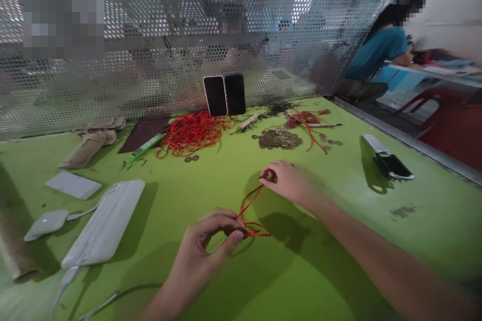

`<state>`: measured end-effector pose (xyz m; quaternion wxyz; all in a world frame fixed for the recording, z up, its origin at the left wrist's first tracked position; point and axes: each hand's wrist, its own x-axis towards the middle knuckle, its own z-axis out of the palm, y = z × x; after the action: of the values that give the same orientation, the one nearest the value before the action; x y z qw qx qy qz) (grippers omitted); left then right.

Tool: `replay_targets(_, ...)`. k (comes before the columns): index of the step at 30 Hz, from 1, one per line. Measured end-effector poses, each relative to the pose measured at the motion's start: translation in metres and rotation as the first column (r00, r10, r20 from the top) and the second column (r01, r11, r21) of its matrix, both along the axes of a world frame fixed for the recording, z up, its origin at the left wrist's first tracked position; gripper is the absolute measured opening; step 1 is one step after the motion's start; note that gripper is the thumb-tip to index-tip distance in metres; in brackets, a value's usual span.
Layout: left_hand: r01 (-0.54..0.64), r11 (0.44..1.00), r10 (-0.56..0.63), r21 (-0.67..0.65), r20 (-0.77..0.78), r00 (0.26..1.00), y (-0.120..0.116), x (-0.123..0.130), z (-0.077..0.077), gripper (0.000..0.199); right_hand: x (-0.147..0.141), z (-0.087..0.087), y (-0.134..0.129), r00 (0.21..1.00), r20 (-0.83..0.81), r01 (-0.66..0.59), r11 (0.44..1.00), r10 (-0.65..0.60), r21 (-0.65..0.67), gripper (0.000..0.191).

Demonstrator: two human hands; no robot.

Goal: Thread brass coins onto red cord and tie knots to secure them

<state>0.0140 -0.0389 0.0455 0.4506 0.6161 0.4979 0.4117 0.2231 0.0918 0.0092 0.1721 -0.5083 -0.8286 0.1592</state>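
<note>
My left hand (214,241) pinches a round brown coin (235,230) between thumb and fingers, low over the green table. A red cord (259,233) loops out from that coin and runs up to my right hand (284,180). The fingertips of my right hand are closed on the cord's other end; a small dark bit shows there, too small to name. Beyond my hands lies a heap of similar coins (280,139), with two loose coins (192,159) farther left. A tangled pile of red cords (194,133) rests behind them.
Two phones (216,96) lean on the perforated metal screen (158,50). A white power bank (107,223), a white box (73,185) and a green packet (145,148) lie left. A silver-handled tool (387,158) lies right. A person in teal (384,52) sits beyond.
</note>
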Motion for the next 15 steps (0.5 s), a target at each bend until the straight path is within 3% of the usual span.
replay_targets(8,-0.015,1.000,0.015,0.005,0.020,1.000,-0.0012,0.0010,-0.0023,0.007,-0.0021,0.0023,-0.0043,1.000,0.022,-0.005,0.998,0.007,-0.066,0.012)
replay_targets(15,-0.029,0.999,0.030,0.033,-0.021,0.999,-0.0014,0.0003,-0.0007,0.008,-0.0018,0.0035,-0.0086,0.999,0.033,0.028,0.996,-0.030,0.082,0.010)
